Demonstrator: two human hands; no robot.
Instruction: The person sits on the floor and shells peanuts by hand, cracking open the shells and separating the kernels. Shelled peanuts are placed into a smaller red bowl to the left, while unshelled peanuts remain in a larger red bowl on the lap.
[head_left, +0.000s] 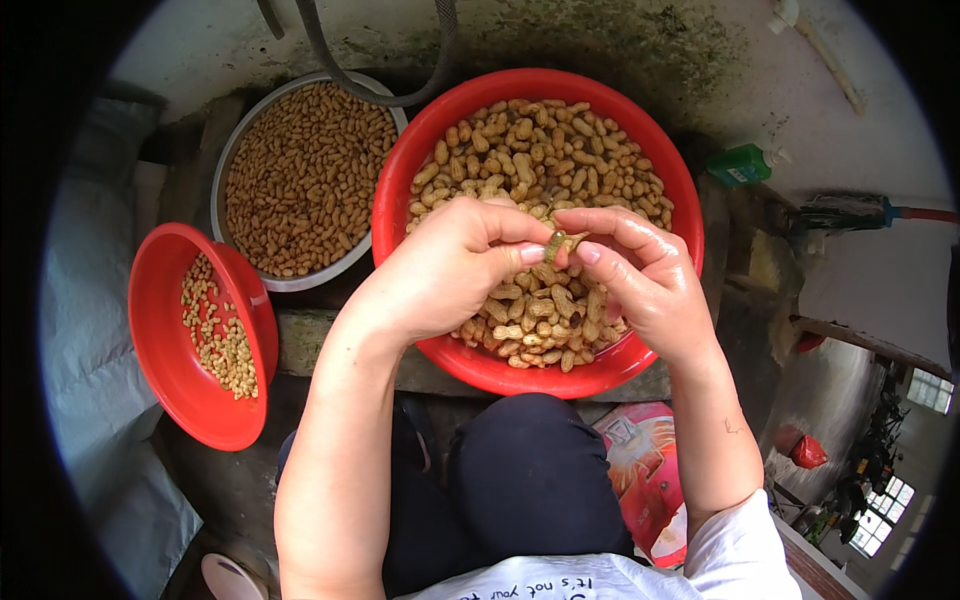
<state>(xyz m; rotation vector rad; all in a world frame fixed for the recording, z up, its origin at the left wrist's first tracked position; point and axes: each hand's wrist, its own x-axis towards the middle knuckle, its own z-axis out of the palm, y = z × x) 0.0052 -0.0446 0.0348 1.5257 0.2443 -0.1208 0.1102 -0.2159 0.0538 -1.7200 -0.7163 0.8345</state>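
Observation:
A large red plastic basin (536, 382) full of wet peanuts in their shells (555, 161) stands before me. Over its middle, my left hand (465, 255) pinches a small greenish-brown wet piece (555, 245) between thumb and index finger. Opposite it, the fingertips of my right hand (645, 262) hold a pale peanut shell (574, 241) that meets the piece. Both hands look wet. A round metal basin (281, 283) of unshelled peanuts sits to the left of the red one, and a smaller red bowl (169, 382), tilted, has small pale peanuts (229, 360) in it.
A grey hose (322, 56) hangs over the metal basin. At the right are a green bottle (739, 165) and a brush (844, 212) by the wall. A red printed bag (645, 472) lies beside my knee; grey sheeting (97, 300) covers the far left.

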